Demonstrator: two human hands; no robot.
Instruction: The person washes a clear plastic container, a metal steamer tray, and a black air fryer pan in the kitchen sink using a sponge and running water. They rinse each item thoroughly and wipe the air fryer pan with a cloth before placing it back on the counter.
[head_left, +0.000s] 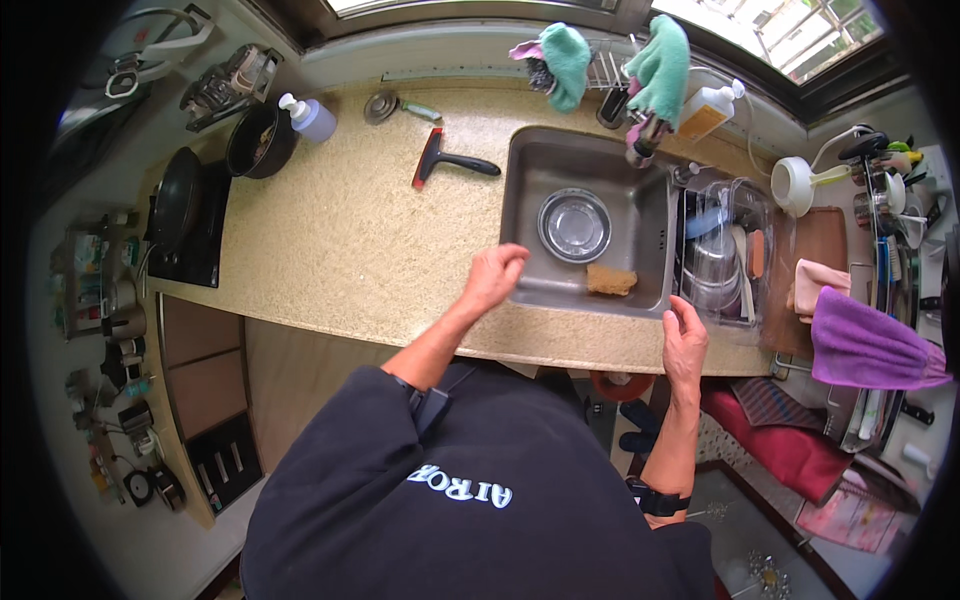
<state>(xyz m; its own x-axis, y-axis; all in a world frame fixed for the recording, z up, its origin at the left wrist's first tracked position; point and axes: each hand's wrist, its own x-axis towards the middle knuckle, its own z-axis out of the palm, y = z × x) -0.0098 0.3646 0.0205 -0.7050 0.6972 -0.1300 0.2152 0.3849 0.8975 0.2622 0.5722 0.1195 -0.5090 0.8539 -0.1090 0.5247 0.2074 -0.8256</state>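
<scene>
My left hand (499, 276) hovers at the left rim of the steel sink (645, 187), fingers loosely bent, with nothing visible in it. Over by the front right corner of the sink is my right hand (684, 337), its thumb apart from the fingers and nothing held. A round metal bowl (575, 225) sits on the sink floor. In front of it, nearer to me, lies a tan sponge (611, 280). Left of the sink, a squeegee (457, 160) with a black handle and red-edged head rests on the speckled countertop (337, 217).
A transparent-covered dish rack (757, 300) with pots stands right of the sink. Green cloths (566, 60) hang behind, near the faucet (641, 150). A pump bottle (309, 120), a dark pot (261, 142) and a frying pan (178, 199) are at left. A purple towel (862, 337) hangs at right.
</scene>
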